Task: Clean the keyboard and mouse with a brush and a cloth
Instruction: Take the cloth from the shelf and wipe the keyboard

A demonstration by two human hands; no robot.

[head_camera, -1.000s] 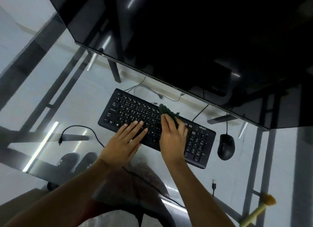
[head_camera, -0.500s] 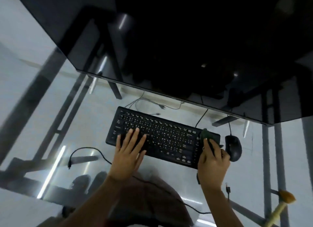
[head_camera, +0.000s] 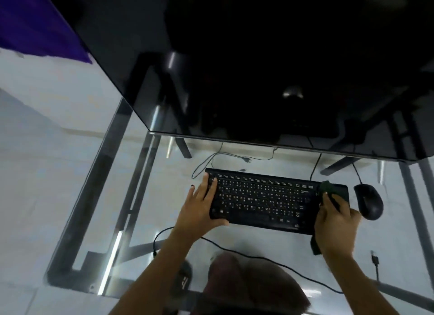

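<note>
Head view | keyboard (head_camera: 270, 200) flat on glass bench (head_camera: 70, 185), long axis left-right, key rows facing up | rigid, light, likely slides on glass: brace at ends | left hand (head_camera: 199, 206) fingers spread on left end | right hand (head_camera: 337, 223) fingers curled, pressing dark cloth (head_camera: 327, 187) on right end | mouse (head_camera: 368, 202) just right, cable end pointing away.

Keyboard (head_camera: 270, 203) on glass table (head_camera: 70, 173), mouse (head_camera: 368, 201) just right, monitor (head_camera: 234, 68) behind.

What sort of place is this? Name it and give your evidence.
Likely a computer workstation at a glass-topped desk: a black keyboard, a wired mouse and a large dark monitor above them.
</note>
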